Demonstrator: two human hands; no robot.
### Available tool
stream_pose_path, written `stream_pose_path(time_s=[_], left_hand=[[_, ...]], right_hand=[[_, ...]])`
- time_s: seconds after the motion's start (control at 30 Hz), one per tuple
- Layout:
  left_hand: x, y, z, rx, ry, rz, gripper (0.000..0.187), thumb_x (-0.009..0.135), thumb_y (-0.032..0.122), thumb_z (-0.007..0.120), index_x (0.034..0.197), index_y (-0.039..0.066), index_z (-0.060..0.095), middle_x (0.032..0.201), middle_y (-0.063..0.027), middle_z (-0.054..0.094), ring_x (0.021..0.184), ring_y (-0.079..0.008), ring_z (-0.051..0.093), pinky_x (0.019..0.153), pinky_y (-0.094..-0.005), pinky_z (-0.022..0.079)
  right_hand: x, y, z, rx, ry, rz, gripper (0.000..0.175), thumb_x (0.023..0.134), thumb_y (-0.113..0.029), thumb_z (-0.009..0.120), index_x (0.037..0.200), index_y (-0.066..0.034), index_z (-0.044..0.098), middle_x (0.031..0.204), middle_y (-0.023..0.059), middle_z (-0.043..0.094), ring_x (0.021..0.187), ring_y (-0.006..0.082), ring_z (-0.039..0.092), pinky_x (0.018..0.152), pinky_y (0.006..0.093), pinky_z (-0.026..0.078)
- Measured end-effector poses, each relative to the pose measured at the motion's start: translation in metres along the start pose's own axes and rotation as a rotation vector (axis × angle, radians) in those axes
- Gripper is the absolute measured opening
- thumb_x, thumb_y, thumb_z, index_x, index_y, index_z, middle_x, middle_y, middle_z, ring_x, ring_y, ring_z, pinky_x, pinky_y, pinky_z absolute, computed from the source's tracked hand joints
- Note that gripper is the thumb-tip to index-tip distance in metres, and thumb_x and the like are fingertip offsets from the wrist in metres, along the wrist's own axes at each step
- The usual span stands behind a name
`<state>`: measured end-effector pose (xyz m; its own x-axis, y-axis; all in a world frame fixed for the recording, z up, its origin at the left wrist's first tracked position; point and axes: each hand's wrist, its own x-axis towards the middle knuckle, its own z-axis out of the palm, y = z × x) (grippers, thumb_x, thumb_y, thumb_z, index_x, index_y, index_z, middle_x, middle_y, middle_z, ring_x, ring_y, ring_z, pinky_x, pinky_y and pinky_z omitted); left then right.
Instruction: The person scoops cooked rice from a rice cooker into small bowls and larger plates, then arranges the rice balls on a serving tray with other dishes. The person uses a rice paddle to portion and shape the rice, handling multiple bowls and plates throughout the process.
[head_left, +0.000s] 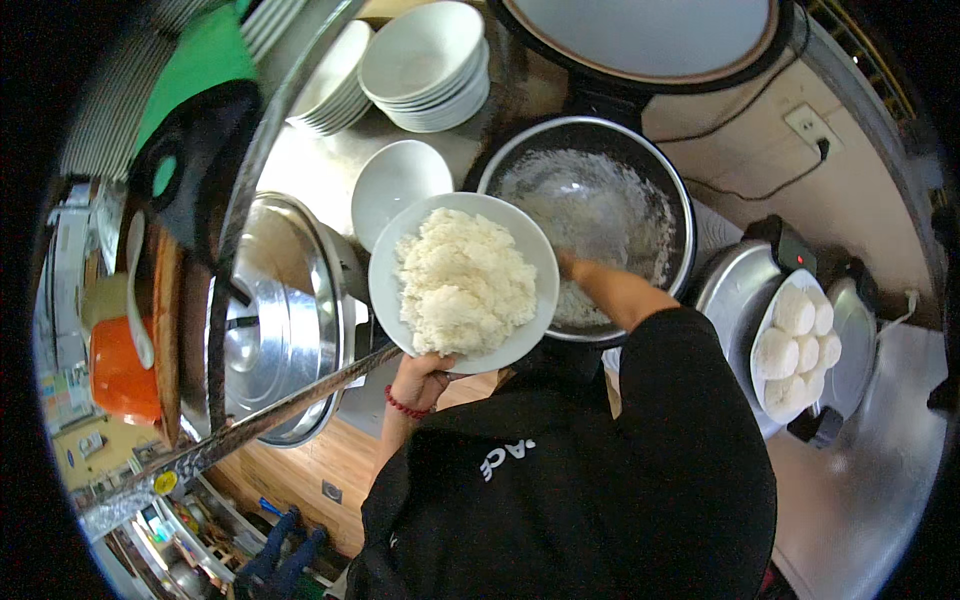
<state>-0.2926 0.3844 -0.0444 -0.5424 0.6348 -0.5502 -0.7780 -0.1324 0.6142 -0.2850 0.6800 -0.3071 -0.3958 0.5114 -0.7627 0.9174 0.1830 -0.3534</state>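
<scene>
My left hand (421, 381), with a red beaded bracelet at the wrist, grips the near rim of a white plate (541, 281) heaped with cooked white rice (469, 281). My right hand (568, 264) is mostly hidden behind the plate's right edge, over the near left part of a dark round cooker pot (679, 217). Rice residue coats the inside of the pot. What the right hand's fingers do cannot be seen. A white bowl (401, 180) stands just beyond the plate and is partly covered by it.
Stacked white bowls (424, 56) stand at the back, below the cooker's raised lid (645, 30). A lidded metal pot (277, 315) is at the left, beside a metal rail (300, 397). Right, an oval plate of white rounded pieces (763, 375) rests on a round appliance. A person's legs (281, 551) show lower left.
</scene>
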Motion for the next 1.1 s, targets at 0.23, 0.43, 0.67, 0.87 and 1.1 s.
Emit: stream_pose_path(time_s=[0.23, 0.43, 0.67, 0.87, 1.1], left_hand=[[0.006, -0.007, -0.006, -0.049, -0.089, 0.005, 0.071, 0.069, -0.007, 0.050, 0.133, 0.003, 0.022, 0.130, -0.0173, 0.037, 0.117, -0.0343, 0.041, 0.092, -0.0506, 0.042], [0.011, -0.006, -0.011, -0.010, -0.168, 0.003, 0.069, 0.070, -0.008, 0.047, 0.133, 0.002, 0.022, 0.131, -0.0186, 0.036, 0.118, -0.0342, 0.041, 0.092, -0.0470, 0.043], [0.017, -0.006, -0.011, -0.118, -0.237, 0.010, 0.062, 0.071, -0.010, 0.044, 0.130, 0.000, 0.027, 0.129, -0.0190, 0.039, 0.114, -0.0331, 0.046, 0.085, -0.0435, 0.050], [0.016, -0.006, -0.007, -0.101, -0.233, 0.025, 0.054, 0.071, -0.005, 0.049, 0.124, -0.001, 0.036, 0.117, -0.0139, 0.050, 0.099, -0.0268, 0.055, 0.076, -0.0396, 0.053], [0.019, -0.007, -0.006, -0.146, -0.242, 0.035, 0.051, 0.073, -0.007, 0.048, 0.123, -0.002, 0.037, 0.118, -0.0147, 0.050, 0.099, -0.0278, 0.057, 0.079, -0.0405, 0.052]], right_hand=[[0.011, 0.018, 0.003, 0.434, -0.789, -0.081, 0.012, 0.070, -0.009, 0.057, 0.081, -0.0067, 0.059, 0.089, 0.0094, 0.059, 0.089, 0.0221, 0.056, 0.081, 0.0329, 0.045], [-0.093, 0.024, -0.130, 0.640, -0.917, -0.308, 0.003, 0.069, -0.006, 0.057, 0.071, -0.0070, 0.057, 0.071, 0.0020, 0.058, 0.071, 0.0142, 0.056, 0.064, 0.0286, 0.046], [-0.284, -0.039, -0.228, 0.380, -0.251, -0.707, 0.007, 0.068, -0.009, 0.062, 0.073, -0.0035, 0.063, 0.094, 0.0076, 0.058, 0.080, 0.0159, 0.057, 0.076, 0.0292, 0.044], [-0.317, -0.097, -0.077, -0.389, 0.507, -1.440, 0.006, 0.062, -0.008, 0.059, 0.063, -0.0027, 0.062, 0.123, 0.0276, 0.038, 0.110, 0.0411, 0.040, 0.094, 0.0425, 0.034], [-0.361, -0.116, -0.136, -0.138, 0.671, -1.436, 0.008, 0.061, -0.005, 0.059, 0.058, 0.0012, 0.054, 0.127, 0.0291, 0.034, 0.116, 0.0444, 0.034, 0.099, 0.0458, 0.028]])
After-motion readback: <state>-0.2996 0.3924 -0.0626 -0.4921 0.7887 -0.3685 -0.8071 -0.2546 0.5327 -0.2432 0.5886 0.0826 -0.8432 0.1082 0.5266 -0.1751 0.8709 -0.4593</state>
